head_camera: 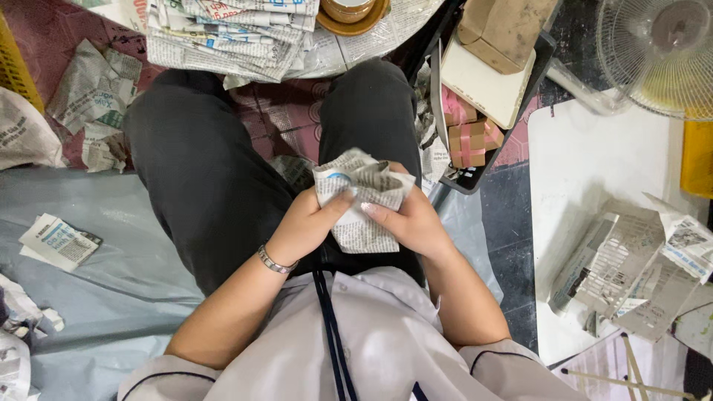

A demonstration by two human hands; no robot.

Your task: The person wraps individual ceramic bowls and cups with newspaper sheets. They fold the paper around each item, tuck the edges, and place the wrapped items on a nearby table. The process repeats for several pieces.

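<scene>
Both of my hands hold a crumpled piece of newspaper [362,194] over my lap. My left hand [306,221] grips its left side, thumb on top, with a metal bracelet on the wrist. My right hand [411,221] clasps the right side, fingers curled around the paper. What the paper wraps, if anything, is hidden. My legs in dark trousers [200,171] stretch away from me under the hands.
A stack of newspaper sheets [230,33] lies ahead, with a brown bowl [355,13] beside it. Crumpled paper scraps [93,96] litter the left floor. A tray [471,184] with pink-ribboned boxes [469,141] sits right, then a white table [579,171] bearing newspaper-wrapped bundles [631,267] and a fan [661,52].
</scene>
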